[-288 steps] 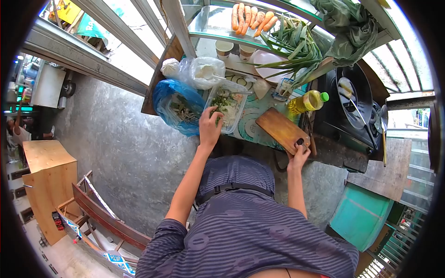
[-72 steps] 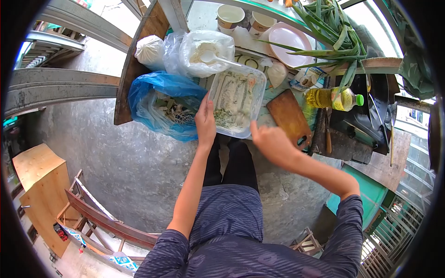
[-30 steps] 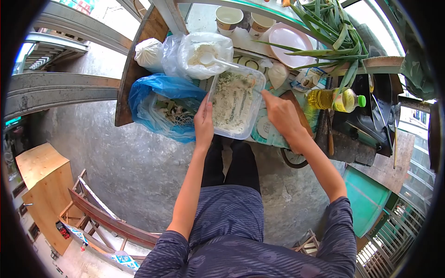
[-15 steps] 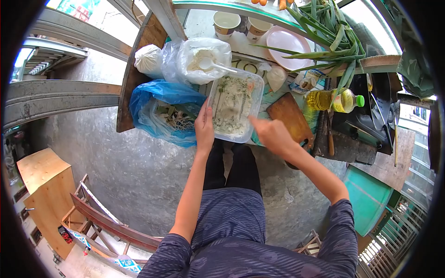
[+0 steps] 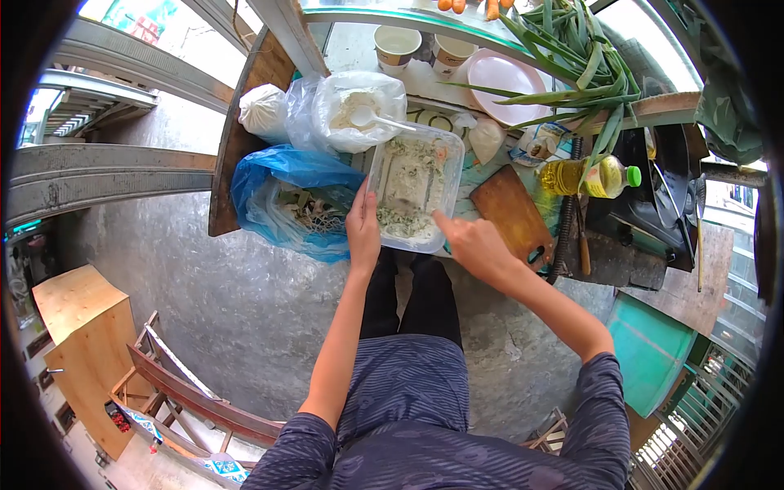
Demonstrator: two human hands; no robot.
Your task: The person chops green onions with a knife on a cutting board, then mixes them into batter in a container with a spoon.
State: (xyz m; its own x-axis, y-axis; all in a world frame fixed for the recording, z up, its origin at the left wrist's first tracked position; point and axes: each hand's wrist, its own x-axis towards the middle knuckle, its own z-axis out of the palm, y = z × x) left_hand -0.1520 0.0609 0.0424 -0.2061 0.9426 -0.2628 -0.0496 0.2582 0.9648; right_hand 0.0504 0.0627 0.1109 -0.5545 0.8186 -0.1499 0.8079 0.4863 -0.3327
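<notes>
A clear plastic container (image 5: 452,175) holds white floury mix with chopped green bits and a little orange. My left hand (image 5: 362,224) grips its left wall near the front corner. At the opposite side, my right hand (image 5: 476,246) is closed, with its index finger stretched toward the mix. It holds what seems to be a metal spoon (image 5: 406,207), blurred and partly sunk in the mix. Behind the container sits an open bag of flour (image 5: 347,102) with a white plastic spoon (image 5: 384,120) in it. A blue bag of vegetable scraps (image 5: 282,167) lies left of my left hand.
A wooden cutting board (image 5: 514,214) lies right of the container, beside an oil bottle (image 5: 592,177) on its side. Green onions (image 5: 584,69) hang over a pink plate (image 5: 502,86). Paper cups (image 5: 398,46) stand at the back. Dark pans (image 5: 645,204) are far right.
My right hand has shifted slightly left and down along the container's near right side, and the blurred utensil has moved within the mix. My left hand keeps its grip.
</notes>
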